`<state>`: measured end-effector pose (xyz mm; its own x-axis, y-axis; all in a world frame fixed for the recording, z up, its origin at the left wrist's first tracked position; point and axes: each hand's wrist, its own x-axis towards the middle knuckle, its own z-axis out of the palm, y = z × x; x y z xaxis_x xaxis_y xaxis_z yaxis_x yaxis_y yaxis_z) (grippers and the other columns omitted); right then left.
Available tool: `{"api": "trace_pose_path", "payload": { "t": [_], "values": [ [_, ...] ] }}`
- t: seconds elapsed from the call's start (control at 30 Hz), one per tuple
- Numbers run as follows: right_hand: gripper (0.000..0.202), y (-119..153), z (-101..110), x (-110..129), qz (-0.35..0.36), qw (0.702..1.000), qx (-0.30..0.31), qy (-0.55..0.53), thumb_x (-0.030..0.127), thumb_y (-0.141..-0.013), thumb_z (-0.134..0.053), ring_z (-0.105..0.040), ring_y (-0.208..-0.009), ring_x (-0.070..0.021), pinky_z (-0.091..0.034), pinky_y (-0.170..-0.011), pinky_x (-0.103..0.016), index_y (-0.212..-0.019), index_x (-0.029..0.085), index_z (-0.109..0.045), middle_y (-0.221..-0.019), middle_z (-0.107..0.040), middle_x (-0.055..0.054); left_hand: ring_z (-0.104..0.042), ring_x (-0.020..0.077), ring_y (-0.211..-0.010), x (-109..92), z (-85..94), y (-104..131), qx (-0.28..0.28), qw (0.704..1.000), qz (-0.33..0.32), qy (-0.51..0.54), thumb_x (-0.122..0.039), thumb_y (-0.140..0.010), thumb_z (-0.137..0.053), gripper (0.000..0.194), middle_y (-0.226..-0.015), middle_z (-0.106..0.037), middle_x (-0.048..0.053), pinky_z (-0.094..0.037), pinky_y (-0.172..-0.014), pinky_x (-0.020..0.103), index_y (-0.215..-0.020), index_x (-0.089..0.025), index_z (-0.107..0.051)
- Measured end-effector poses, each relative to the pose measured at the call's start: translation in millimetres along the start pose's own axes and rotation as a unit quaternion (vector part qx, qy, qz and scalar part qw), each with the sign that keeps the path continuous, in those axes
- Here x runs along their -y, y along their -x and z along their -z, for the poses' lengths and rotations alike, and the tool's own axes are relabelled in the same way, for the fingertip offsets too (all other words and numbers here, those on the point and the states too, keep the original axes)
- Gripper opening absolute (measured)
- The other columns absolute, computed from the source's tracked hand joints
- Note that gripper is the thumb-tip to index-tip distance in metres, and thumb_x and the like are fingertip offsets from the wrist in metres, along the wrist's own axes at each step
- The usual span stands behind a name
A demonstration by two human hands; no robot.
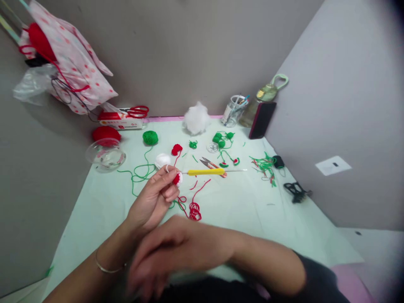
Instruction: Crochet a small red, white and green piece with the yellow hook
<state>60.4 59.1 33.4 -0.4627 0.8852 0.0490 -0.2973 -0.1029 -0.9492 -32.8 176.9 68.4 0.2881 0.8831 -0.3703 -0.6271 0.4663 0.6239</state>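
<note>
Between its thumb and fingers, my left hand [159, 189] pinches a small red and white crochet piece [177, 179]. A crochet hook with a yellow handle [205, 171] sticks out of that piece to the right, its far metal end pointing right. White yarn loops over a left finger, close to a white yarn ball [163, 160]. My right hand [179, 246] is low in front, crossing the left forearm, smeared by motion; its fingers hang down and what they hold, if anything, does not show. Red yarn [195, 211] lies in coils beneath the left hand.
Scissors [208, 163] lie behind the hook. Green yarn ball [150, 137], small red ball [176, 149], white stuffing [197, 119] and green crochet pieces [222, 139] sit farther back. A phone [262, 120] leans on a bottle [252, 110] at right; yarn scraps [267, 166] lie nearby. A plastic tub [109, 160] is left.
</note>
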Motion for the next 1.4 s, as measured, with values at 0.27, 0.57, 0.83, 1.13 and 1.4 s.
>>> {"api": "trace_pose_path", "payload": {
  "t": [0.27,0.57,0.83,1.13,1.4],
  "values": [
    [0.039,-38.7,119.7,35.2,0.083,0.963,-0.257,0.011,0.038,-0.080,-0.088,-0.066,-0.073,-0.0132,-0.056,-0.065,-0.025,-0.116,0.028,-0.077,-0.087,-0.074,0.000,-0.042,0.0014,-0.048,5.5,-7.6,-4.8,0.055,0.997,0.020,-0.049,-0.025,-0.080,-0.086,0.022,-0.069,-0.056,-0.005,-0.036,-0.045,0.014,-0.083,-0.016,-0.066],
    [0.017,-58.4,115.9,39.4,0.144,0.951,-0.272,0.039,0.039,-0.097,-0.070,-0.067,-0.075,-0.0140,-0.057,-0.073,-0.030,-0.102,0.027,-0.080,-0.089,-0.072,-0.001,-0.044,0.0039,-0.051,7.7,-14.6,-19.7,0.088,0.990,-0.021,-0.108,-0.026,-0.081,-0.085,0.029,-0.068,-0.059,-0.006,-0.036,-0.050,0.017,-0.106,-0.019,-0.072],
    [0.010,-50.2,116.3,27.5,0.198,0.918,-0.324,0.119,0.036,-0.092,-0.077,-0.067,-0.089,-0.0190,-0.055,-0.078,-0.034,-0.095,0.029,-0.082,-0.093,-0.076,-0.004,-0.047,0.0065,-0.053,13.5,-10.9,-19.0,0.108,0.982,-0.025,-0.155,-0.026,-0.079,-0.086,0.037,-0.073,-0.061,-0.004,-0.039,-0.051,0.022,-0.113,-0.020,-0.073],
    [0.015,-51.3,114.9,43.0,0.161,0.936,-0.314,0.001,0.038,-0.091,-0.074,-0.061,-0.060,-0.0118,-0.050,-0.056,-0.027,-0.089,0.023,-0.078,-0.083,-0.075,-0.002,-0.053,0.0058,-0.055,17.0,-4.7,-19.5,0.099,0.973,-0.044,-0.204,-0.029,-0.085,-0.081,0.035,-0.088,-0.064,-0.002,-0.041,-0.053,0.023,-0.118,-0.023,-0.073],
    [0.020,-40.6,110.6,46.6,0.217,0.920,-0.297,0.137,0.028,-0.105,-0.055,-0.066,-0.069,-0.0142,-0.055,-0.064,-0.031,-0.098,0.025,-0.074,-0.092,-0.073,-0.003,-0.054,0.0046,-0.054,21.0,-5.8,-15.0,0.081,0.972,-0.073,-0.209,-0.027,-0.086,-0.082,0.031,-0.087,-0.063,-0.003,-0.045,-0.052,0.020,-0.115,-0.022,-0.073]
  ]
}}
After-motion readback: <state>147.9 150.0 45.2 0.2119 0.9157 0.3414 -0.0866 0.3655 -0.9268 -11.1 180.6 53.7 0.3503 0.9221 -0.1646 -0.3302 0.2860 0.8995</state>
